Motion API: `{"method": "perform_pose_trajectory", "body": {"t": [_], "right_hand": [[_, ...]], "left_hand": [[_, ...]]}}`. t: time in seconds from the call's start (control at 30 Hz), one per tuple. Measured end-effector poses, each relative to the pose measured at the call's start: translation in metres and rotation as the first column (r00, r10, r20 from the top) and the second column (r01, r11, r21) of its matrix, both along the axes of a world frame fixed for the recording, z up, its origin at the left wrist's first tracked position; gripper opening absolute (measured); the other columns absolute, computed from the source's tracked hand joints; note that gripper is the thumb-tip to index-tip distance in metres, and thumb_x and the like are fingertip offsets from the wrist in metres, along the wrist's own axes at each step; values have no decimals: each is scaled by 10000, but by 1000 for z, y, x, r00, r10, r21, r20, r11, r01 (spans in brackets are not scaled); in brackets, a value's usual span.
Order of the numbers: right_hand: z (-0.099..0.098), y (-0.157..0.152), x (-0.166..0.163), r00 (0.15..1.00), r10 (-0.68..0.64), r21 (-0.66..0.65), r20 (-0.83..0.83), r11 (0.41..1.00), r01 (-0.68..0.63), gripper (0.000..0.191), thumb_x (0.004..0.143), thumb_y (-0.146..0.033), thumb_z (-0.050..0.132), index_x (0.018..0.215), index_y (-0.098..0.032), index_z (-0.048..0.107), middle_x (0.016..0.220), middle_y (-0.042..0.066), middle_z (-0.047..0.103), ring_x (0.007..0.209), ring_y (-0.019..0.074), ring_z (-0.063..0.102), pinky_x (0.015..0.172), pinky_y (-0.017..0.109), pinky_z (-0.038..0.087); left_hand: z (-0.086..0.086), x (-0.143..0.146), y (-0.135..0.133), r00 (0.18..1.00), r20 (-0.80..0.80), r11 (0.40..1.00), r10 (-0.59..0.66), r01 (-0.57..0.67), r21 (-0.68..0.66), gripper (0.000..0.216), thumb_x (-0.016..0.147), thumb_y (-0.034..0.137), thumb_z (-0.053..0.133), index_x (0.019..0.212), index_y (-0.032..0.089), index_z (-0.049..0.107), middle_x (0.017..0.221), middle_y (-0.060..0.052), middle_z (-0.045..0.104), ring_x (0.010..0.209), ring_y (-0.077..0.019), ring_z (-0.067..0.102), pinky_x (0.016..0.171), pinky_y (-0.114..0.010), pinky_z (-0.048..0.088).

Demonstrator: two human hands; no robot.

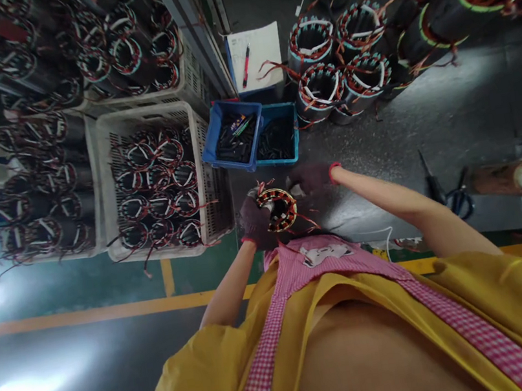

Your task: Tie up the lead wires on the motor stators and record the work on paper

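Yellow sleeves and a pink checked apron fill the foreground as a person bends over a grey workbench. Both hands wear dark gloves with red cuffs. Left hand is clenched around the side of a small motor coil, a ring of copper wire with red leads trailing from it, held just above the bench edge close to the apron. Right hand rests on the coil's upper right edge, its fingers curled against the windings; whether it pinches a lead cannot be told.

Just beyond the hands sit two blue bins, side by side, holding dark small parts. Past them lies a sheet of paper with a red pen on it. Beyond the right hand, a cluster of larger wound coils stands upright on the bench, touching one another, with more lying farther to the right. Scissors lie on the bench near the right forearm.

Off to the left of the left hand, white plastic crates are packed with rows of similar coils, more stacked behind them. Below the crates runs a green floor with a yellow line.
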State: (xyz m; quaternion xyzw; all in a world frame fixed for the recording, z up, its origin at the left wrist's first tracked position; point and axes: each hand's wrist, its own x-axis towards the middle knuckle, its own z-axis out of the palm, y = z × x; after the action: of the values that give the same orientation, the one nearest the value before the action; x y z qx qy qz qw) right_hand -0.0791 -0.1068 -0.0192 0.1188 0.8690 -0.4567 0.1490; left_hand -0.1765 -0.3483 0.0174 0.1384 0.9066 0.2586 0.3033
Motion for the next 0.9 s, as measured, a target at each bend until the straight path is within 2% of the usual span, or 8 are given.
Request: {"method": "perform_pose_trajectory", "body": {"t": [0.1, 0.2, 0.33, 0.43, 0.53, 0.6, 0.7, 0.9], "right_hand": [[-1, 22, -51, 998, -58, 221, -18, 973, 60, 351, 1075, -261, 624, 1299, -154, 871, 1151, 120, 895, 1041, 272, 823, 1009, 377, 638], [-6, 24, -104, 996, -78, 483, 33, 874, 53, 407, 1047, -190, 646, 1375, -90, 863, 1378, 234, 841, 1299, 384, 784, 1148, 486, 600], [-10, 16, -132, 993, -89, 499, 72, 865, 41, 394, 1018, -92, 641, 1339, -55, 867, 1383, 248, 832, 1340, 398, 774, 1186, 497, 600], [-9, 20, -109, 985, -168, 493, -40, 854, 166, 495, 1129, -189, 551, 1583, -97, 727, 1565, 204, 751, 1451, 357, 714, 1277, 488, 544], [-15, 22, -53, 944, -293, 331, -152, 885, 328, 543, 1193, -344, 481, 1676, -141, 624, 1464, 168, 794, 1343, 330, 762, 1226, 470, 573], [-26, 13, -9, 906, -391, 65, -162, 912, 405, 516, 1176, -438, 485, 1554, -164, 705, 1246, 141, 846, 1129, 316, 808, 1071, 449, 635], [-51, -17, 44, 883, -469, -255, -13, 855, 451, 400, 1043, -396, 563, 1266, -146, 783, 1041, 117, 837, 903, 273, 768, 868, 397, 641], [-85, -52, 59, 855, -514, -324, 73, 798, 508, 319, 883, -278, 626, 1137, -159, 778, 1077, 112, 841, 885, 234, 734, 849, 363, 613]], "left_hand": [[-4, 1, -2, 1000, 11, 999, -8, 7, 40, 614, 897, 117, 768, 1496, 254, 781, 1418, -56, 859, 1344, -281, 792, 1200, -353, 597], [-11, 0, -5, 1000, 16, 994, -11, 9, 107, 635, 873, 84, 747, 1478, 275, 788, 1436, -39, 853, 1342, -266, 794, 1209, -347, 597], [-20, 0, -9, 999, 16, 992, 29, -30, 123, 635, 838, 84, 761, 1446, 265, 802, 1396, -53, 864, 1315, -286, 806, 1188, -368, 618], [-24, 0, -10, 999, 11, 988, 39, -40, 150, 622, 830, 83, 755, 1429, 247, 800, 1395, -58, 862, 1310, -285, 805, 1194, -379, 620], [-27, -2, -11, 1000, -3, 986, 31, -30, 166, 587, 828, 96, 769, 1397, 235, 807, 1377, -69, 864, 1315, -299, 801, 1201, -401, 618], [-27, -4, -11, 999, -3, 985, 35, -34, 170, 575, 826, 105, 781, 1387, 233, 810, 1353, -73, 869, 1300, -307, 803, 1189, -410, 625], [-27, -5, -11, 1000, -3, 983, 27, -26, 184, 540, 832, 106, 782, 1354, 239, 819, 1295, -59, 879, 1243, -300, 813, 1153, -403, 642], [-29, -8, -12, 999, -33, 979, -3, 10, 204, 457, 871, 98, 786, 1311, 218, 812, 1297, -53, 870, 1217, -264, 804, 1160, -366, 629]]}}
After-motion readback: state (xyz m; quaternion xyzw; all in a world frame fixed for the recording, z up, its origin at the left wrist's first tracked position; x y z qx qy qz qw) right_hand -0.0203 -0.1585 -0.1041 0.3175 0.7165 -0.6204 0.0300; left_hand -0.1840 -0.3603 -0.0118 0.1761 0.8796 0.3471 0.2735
